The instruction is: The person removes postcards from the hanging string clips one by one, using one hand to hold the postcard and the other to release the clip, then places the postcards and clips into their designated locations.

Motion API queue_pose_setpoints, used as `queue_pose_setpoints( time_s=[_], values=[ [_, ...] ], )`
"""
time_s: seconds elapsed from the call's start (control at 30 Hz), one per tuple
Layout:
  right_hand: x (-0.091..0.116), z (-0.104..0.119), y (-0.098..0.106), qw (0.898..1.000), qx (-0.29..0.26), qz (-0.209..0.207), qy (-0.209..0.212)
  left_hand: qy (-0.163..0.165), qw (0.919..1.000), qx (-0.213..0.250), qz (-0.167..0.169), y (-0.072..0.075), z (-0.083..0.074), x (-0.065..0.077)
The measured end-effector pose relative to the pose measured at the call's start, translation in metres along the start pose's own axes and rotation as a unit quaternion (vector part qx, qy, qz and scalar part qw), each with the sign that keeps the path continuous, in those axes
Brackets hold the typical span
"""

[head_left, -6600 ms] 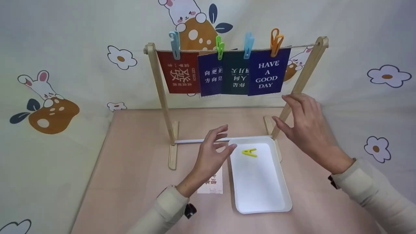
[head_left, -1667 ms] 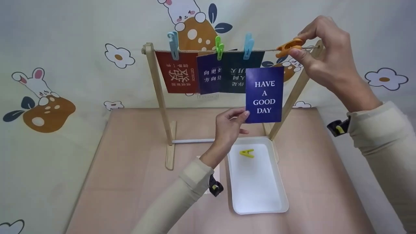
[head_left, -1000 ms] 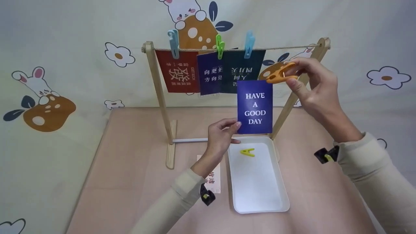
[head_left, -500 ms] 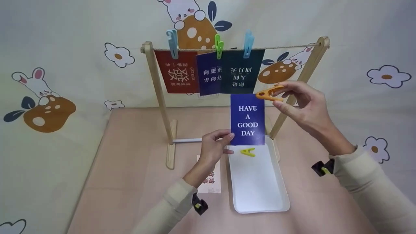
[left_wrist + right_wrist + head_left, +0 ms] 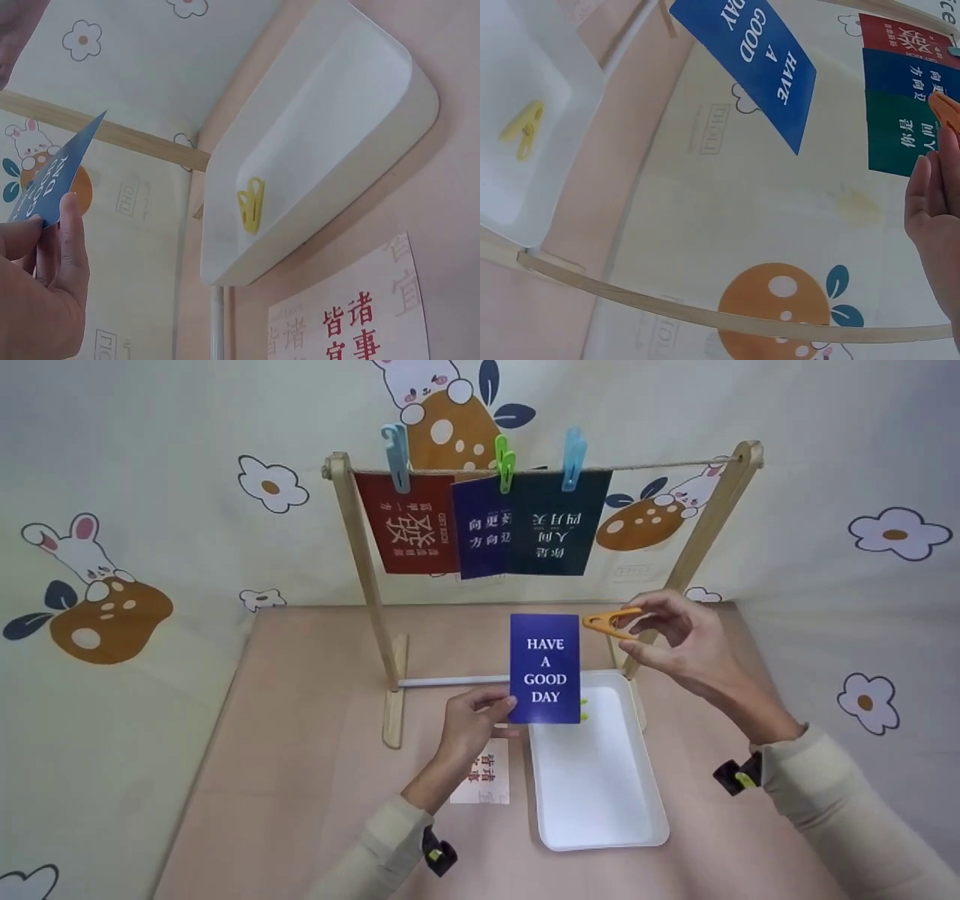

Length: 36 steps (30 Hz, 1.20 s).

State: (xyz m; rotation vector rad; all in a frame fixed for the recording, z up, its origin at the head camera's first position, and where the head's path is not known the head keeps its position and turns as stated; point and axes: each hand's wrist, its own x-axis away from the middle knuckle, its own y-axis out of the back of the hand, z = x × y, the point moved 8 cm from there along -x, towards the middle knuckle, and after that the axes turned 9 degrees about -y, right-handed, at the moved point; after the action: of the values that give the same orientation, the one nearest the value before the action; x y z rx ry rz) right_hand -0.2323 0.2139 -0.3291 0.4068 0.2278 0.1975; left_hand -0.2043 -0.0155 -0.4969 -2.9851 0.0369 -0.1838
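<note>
Left hand (image 5: 466, 725): thumb and fingers pinched on the lower left edge of one dark blue card (image 5: 545, 671), printed HAVE A GOOD DAY, held roughly upright in mid-air over the far end of a white tray (image 5: 604, 795). Right hand (image 5: 686, 634): thumb and fingers slightly parted, pinching one orange clip (image 5: 613, 615) by its handles, just beside the card's upper right corner, apart from it. Tray: on the desk (image 5: 300, 735), towards its right edge, one yellow clip (image 5: 251, 210) inside. White card (image 5: 487, 780), red characters: flat, left of tray. Wooden rack (image 5: 366, 570): near the desk's back edge, three cards hung beneath its string (image 5: 660, 467), one clip each. Risks, as judged: dark blue card, gripped at one side only, may swivel or slip into the tray if that pinch slackens; orange clip may spring away if squeezed off-centre; hung cards may skew if string or rack is knocked.
</note>
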Motion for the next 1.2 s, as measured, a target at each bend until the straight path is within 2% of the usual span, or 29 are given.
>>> queue_pose_setpoints(
  time_s=[0.2, 0.4, 0.6, 0.83, 0.93, 1.03, 1.2],
  values=[
    [0.008, -0.028, -0.01, 0.998, 0.027, 0.019, -0.046, 0.01, 0.9998, -0.011, 0.013, 0.012, 0.013, 0.007],
    [0.015, -0.055, -0.023, 0.996, 0.018, 0.043, -0.077, 0.02, 0.9986, -0.047, 0.015, 0.03, 0.026, 0.015],
    [0.023, -0.082, -0.036, 0.993, 0.006, 0.069, -0.094, 0.056, 0.9955, -0.074, 0.018, 0.041, 0.047, 0.026],
    [0.028, -0.109, -0.052, 0.99, -0.002, 0.089, -0.107, 0.082, 0.9948, -0.058, 0.017, 0.047, 0.069, 0.036],
    [0.031, -0.118, -0.059, 0.988, -0.006, 0.092, -0.123, 0.085, 0.9951, -0.048, 0.011, 0.051, 0.079, 0.039],
    [0.034, -0.118, -0.066, 0.986, -0.012, 0.098, -0.133, 0.094, 0.9947, -0.043, 0.002, 0.056, 0.09, 0.041],
    [0.041, -0.126, -0.078, 0.983, -0.025, 0.107, -0.147, 0.102, 0.9922, -0.071, -0.009, 0.065, 0.106, 0.047]
  ],
)
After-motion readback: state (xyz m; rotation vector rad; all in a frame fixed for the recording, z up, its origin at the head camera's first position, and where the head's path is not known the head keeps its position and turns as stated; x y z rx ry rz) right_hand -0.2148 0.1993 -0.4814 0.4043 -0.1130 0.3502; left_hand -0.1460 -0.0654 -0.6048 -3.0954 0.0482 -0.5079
